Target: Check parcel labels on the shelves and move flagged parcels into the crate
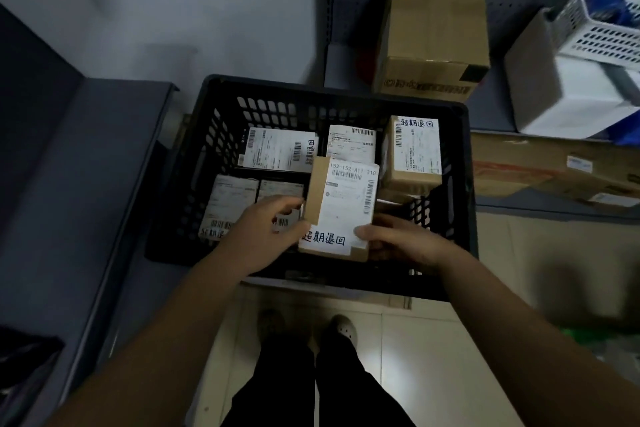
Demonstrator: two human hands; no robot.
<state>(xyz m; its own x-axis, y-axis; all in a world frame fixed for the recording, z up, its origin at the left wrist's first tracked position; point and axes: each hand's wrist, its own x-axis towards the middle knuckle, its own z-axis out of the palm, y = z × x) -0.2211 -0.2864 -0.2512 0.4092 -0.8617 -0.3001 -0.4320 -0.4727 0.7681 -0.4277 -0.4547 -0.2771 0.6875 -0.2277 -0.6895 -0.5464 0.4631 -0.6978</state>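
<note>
A small brown cardboard parcel with a white label and handwritten black characters hangs over the black plastic crate. My left hand grips its left edge and my right hand grips its lower right corner. Inside the crate lie several labelled parcels, among them one at the back right bearing the same handwritten mark and one at the front left.
A tall cardboard box stands on the shelf behind the crate. A white box with a white perforated basket sits at the right, over flattened cartons. A grey shelf runs along the left. My feet stand on the tiled floor.
</note>
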